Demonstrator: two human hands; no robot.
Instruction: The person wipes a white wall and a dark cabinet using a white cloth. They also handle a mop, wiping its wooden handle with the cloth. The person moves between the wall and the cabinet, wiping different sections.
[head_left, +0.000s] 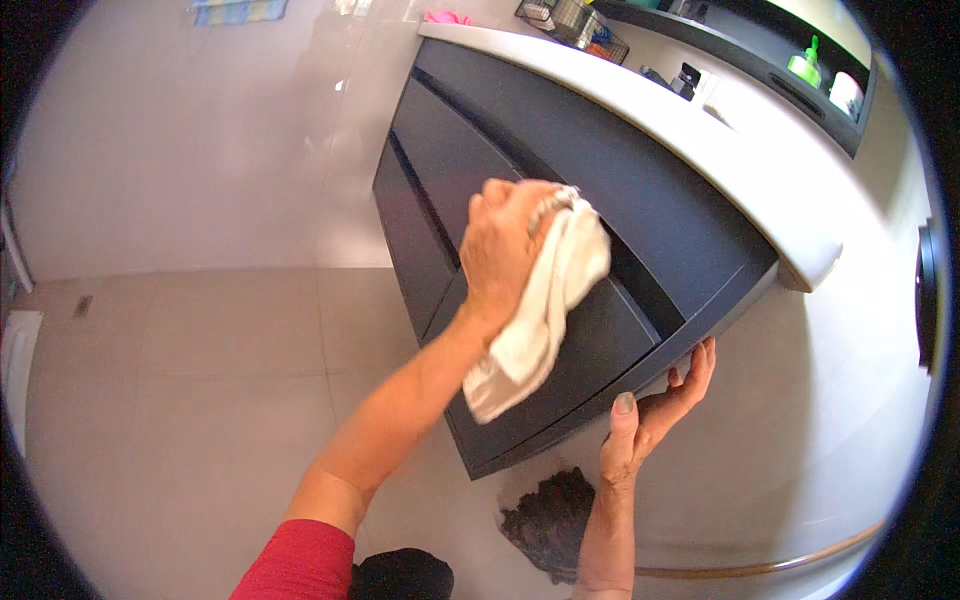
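Observation:
My left hand (507, 240) is closed round a bunched white cloth (540, 320), whose loose end hangs down toward my forearm. It is up against the front of a dark grey vanity cabinet (590, 350), near the long recessed gap between the upper panel and the drawer below. My right hand (655, 410) lies along the cabinet's right side edge, fingers stretched out and thumb apart, with nothing in it.
A white countertop (640, 95) tops the cabinet. A wire basket (575, 30) and a black tap (685, 80) are at the back. A dark shelf (740, 50) holds a green pump bottle (805, 65). A dark shaggy thing (550, 525) lies low, beside my right forearm.

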